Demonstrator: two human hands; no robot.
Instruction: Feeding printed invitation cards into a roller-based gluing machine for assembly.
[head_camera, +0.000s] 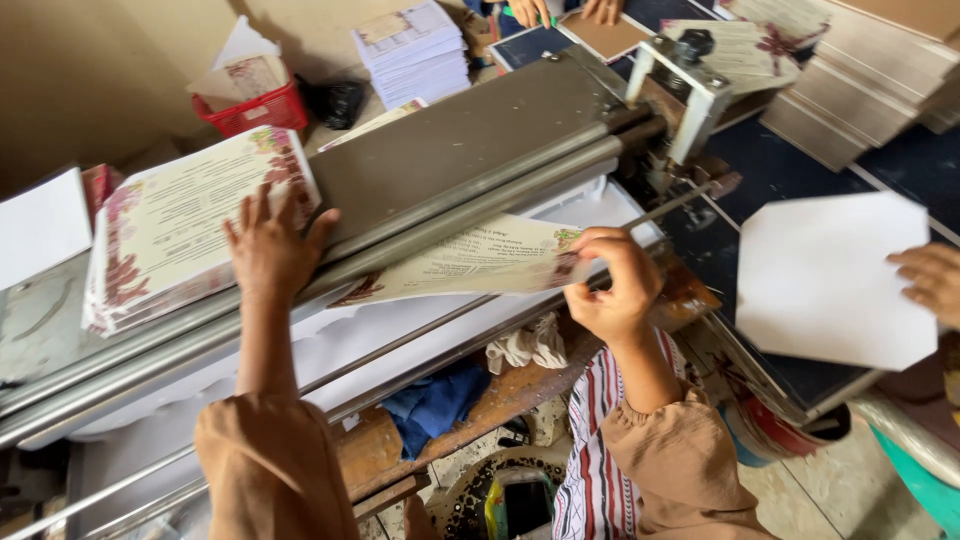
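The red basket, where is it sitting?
The red basket sits at the upper left of the head view, behind the stack of printed cards that the left hand rests on.

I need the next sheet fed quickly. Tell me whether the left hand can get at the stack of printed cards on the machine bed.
Probably yes. The left hand already rests flat against the stack of printed cards, with nothing lying between them; the right hand is busy pinching a card at the rollers.

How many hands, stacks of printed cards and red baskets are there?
Hands: 5 (person's left hand, right hand, other people's at)
Stacks of printed cards: 3 ()
Red basket: 1
Total: 9
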